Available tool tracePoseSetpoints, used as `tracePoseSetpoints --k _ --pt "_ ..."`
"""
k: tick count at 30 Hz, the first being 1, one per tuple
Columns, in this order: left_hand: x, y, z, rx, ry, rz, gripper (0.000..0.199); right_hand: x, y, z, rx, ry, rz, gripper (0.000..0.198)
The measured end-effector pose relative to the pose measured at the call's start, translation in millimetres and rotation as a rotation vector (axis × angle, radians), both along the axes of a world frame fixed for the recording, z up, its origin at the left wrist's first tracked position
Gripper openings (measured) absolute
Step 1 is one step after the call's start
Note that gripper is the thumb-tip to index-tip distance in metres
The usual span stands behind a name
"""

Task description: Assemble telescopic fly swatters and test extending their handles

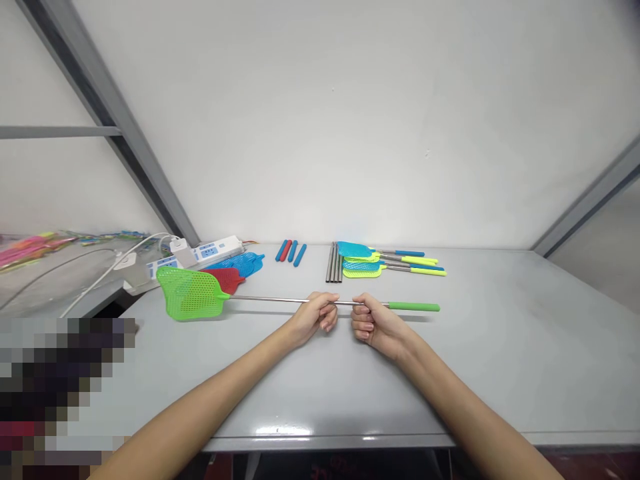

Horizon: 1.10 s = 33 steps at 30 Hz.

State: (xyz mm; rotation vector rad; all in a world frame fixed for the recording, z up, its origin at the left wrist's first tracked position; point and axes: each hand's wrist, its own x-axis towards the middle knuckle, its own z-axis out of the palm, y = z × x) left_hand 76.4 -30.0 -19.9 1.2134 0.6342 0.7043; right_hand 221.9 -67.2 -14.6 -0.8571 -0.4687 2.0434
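A green fly swatter (195,293) is held level just above the table, its mesh head to the left and its green grip to the right. My left hand (316,317) is closed on the thin metal rod near its middle. A little to the right, my right hand (376,325) pinches the same rod, close to the green grip. A small gap separates the two hands. Behind the swatter's head lie a red swatter head (230,279) and blue swatter heads (247,264), partly covered.
Metal tubes (334,263) and a stack of blue and yellow swatters (363,268) lie at the table's back. Blue and red grips (290,251) lie left of them. A power strip (217,249) with white cables stands at left. A pixelated patch hides the lower left.
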Motion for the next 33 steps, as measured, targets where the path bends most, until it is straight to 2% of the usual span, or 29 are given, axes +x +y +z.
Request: tracePoseSetpoints --k 10,20,29,33 --pt "-3.4 3.5 3.1 -0.017 0.002 -0.009 0.043 6.6 1.9 1.9 -0.008 -0.039 0.001 0.029" --pt "-16.7 15.1 6.9 0.044 0.036 -0.034 0.042 9.9 4.6 4.2 -0.013 -0.01 -0.034 0.03" --pt "-24.9 22.1 18.2 0.124 0.104 -0.047 0.042 10.6 5.4 10.0 -0.019 -0.008 -0.064 0.029" --pt "-25.7 22.8 18.6 0.15 0.129 -0.04 0.041 12.9 6.3 9.0 -0.035 0.014 -0.033 0.029"
